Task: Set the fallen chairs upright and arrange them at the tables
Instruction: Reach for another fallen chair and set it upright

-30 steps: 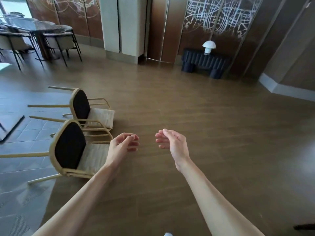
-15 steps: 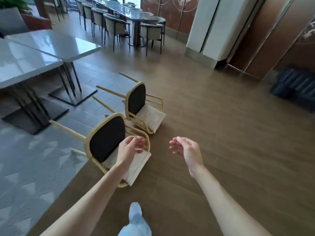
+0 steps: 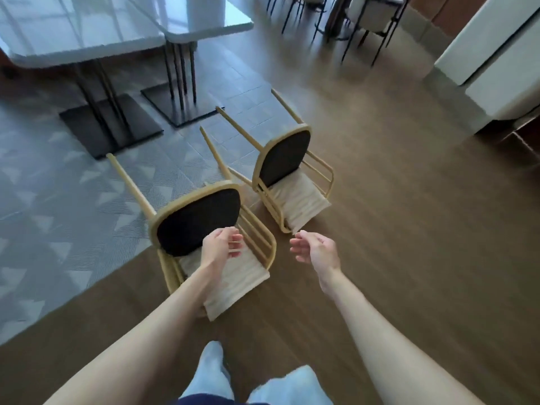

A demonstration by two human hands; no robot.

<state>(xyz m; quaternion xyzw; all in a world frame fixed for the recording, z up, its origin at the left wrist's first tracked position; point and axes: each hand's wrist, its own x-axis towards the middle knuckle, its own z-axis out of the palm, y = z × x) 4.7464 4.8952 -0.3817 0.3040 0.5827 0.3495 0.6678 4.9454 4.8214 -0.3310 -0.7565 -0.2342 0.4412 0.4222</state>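
Two chairs lie tipped on their backs before me, legs pointing at the tables [image 3: 87,33]: the near chair [image 3: 201,220] straddles the carpet edge, the far chair [image 3: 285,156] just beyond it. My left hand [image 3: 219,247] hovers over the near chair, my right hand [image 3: 317,251] beside it, fingers of both loosely curled, grasping nothing

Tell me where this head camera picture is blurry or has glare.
Head view: glare washes over the white tabletops; the far dark-legged chairs smear with motion blur; wide-angle distortion bends the floor edges; the nearer fallen chair and both hands, left and right, look fairly sharp.
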